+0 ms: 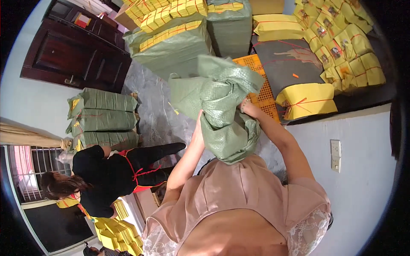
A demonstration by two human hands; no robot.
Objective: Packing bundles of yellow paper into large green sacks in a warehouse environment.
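A crumpled green woven sack (222, 100) hangs in the air in front of my body, its upper part bunched and folded over. My left hand (199, 122) grips it along its left side, with the fingers hidden in the folds. On the other side my right hand (250, 108), with a bracelet at the wrist, is pushed into the gathered plastic and holds it. Most of the right fingers are covered too. The lower folds of the sack hang near my blouse.
Ahead stand large green sacks (175, 53) filled with yellow bundles. An orange perforated crate (262, 96) and a dark table (286, 64) with yellow packets (341, 55) are at the right. Filled sacks (106, 121) lie stacked at left, where another person (102, 179) works.
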